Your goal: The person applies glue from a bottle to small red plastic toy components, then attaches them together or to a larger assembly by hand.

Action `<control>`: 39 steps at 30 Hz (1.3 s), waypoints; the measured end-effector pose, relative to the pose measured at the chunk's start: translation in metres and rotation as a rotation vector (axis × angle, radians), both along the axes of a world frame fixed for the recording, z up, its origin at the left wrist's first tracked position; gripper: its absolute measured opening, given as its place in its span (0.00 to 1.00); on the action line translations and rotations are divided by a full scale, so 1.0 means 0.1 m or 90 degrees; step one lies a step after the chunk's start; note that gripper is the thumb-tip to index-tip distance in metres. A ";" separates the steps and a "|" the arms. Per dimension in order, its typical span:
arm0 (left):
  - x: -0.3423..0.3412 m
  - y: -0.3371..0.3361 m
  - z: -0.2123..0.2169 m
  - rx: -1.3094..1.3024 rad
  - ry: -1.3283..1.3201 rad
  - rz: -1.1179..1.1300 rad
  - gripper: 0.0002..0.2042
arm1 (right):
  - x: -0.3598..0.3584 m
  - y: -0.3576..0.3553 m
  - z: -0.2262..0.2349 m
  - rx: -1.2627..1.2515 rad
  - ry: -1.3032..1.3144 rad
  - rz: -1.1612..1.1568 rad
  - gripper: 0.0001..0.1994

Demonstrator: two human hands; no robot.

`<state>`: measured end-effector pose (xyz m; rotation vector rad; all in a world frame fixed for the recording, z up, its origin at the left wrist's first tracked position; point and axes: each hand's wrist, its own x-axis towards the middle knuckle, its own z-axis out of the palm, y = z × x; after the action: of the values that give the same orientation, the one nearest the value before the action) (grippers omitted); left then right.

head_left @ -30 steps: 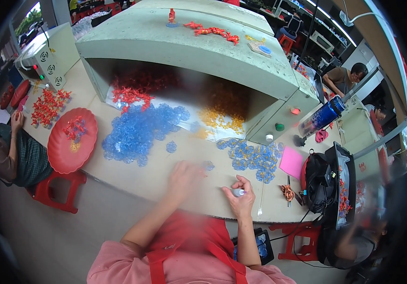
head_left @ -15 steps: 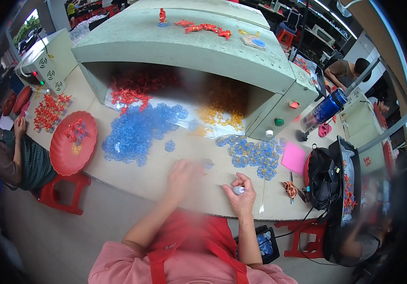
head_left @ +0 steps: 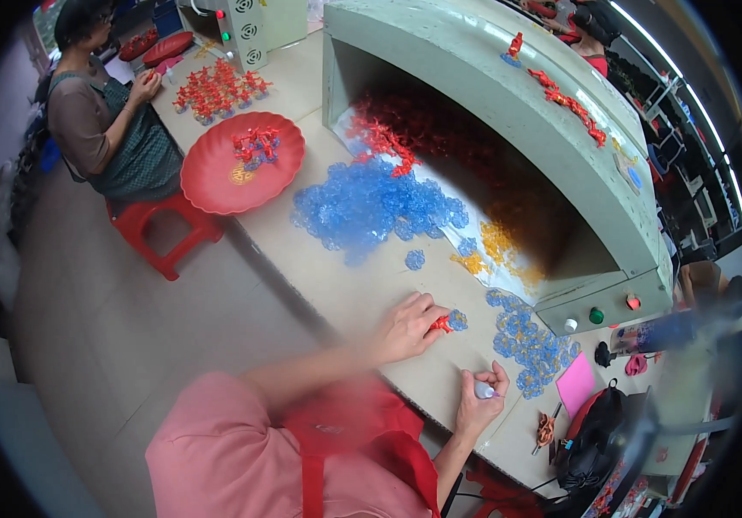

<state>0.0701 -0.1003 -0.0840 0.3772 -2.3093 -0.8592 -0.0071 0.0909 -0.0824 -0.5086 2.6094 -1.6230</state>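
My left hand [head_left: 412, 328] is closed on a small red figurine [head_left: 442, 325], its fingers low over the table. The figurine meets a clear blue flower-shaped base [head_left: 458, 320]; whether the two are joined I cannot tell. My right hand [head_left: 478, 406] curls around a small white bottle [head_left: 484, 390] with a thin tip, just right of the left hand. Beyond the hands lies a big heap of blue bases [head_left: 371, 207], with one loose blue base [head_left: 415, 259] nearer me. Several blue bases with yellow centres [head_left: 530, 345] spread out to the right.
A pale green hooded box [head_left: 509, 129] shelters red figurines [head_left: 388, 147] and yellow pieces [head_left: 509, 246]. A red scalloped plate [head_left: 289, 183] stands left, near a seated co-worker [head_left: 99, 121]. A pink pad [head_left: 576, 384] and black bag [head_left: 595, 445] lie at right.
The view has swung left. My left hand, blurred before over the table by a blue base, now shows a red figurine at that base. The right hand still has the bottle.
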 end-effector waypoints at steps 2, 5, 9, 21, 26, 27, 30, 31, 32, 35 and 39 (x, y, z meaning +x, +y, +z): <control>0.00 0.00 0.00 -0.001 0.000 0.005 0.14 | -0.01 0.00 -0.01 0.002 0.000 0.000 0.26; -0.03 0.00 0.01 0.012 0.013 -0.009 0.13 | -0.02 0.01 0.00 0.003 0.008 -0.005 0.26; -0.05 0.03 0.04 0.026 0.029 -0.030 0.12 | -0.02 0.06 -0.01 -0.012 0.023 0.000 0.27; -0.07 -0.01 0.07 0.003 0.025 -0.034 0.13 | -0.08 0.41 0.93 -0.023 0.378 0.050 0.31; -0.03 -0.04 0.09 0.006 0.026 -0.019 0.12 | -0.52 -0.33 2.30 -0.208 0.547 0.188 0.19; -0.01 -0.07 0.07 0.006 0.028 -0.019 0.12 | -0.55 -0.64 2.55 -0.149 0.511 0.223 0.16; -0.04 -0.04 0.07 -0.019 0.018 -0.012 0.12 | -0.86 -1.56 2.96 -0.090 0.610 0.336 0.11; -0.07 -0.01 0.08 -0.012 0.013 -0.017 0.12 | -0.98 -1.84 3.05 -0.066 0.638 0.357 0.11; -0.06 -0.02 0.08 -0.005 0.003 -0.014 0.11 | -1.15 -2.21 3.05 -0.044 0.629 0.369 0.12; -0.05 -0.02 0.11 -0.006 0.034 -0.040 0.11 | -1.45 -3.05 3.10 0.169 0.664 0.272 0.19; -0.06 -0.01 0.08 0.023 0.026 -0.029 0.11 | -1.72 -3.59 3.18 0.312 0.536 0.308 0.16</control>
<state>0.0636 -0.1017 -0.0764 0.3214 -2.2740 -0.9242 -0.1790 -0.2685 0.2354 -1.8964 2.8417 -0.6407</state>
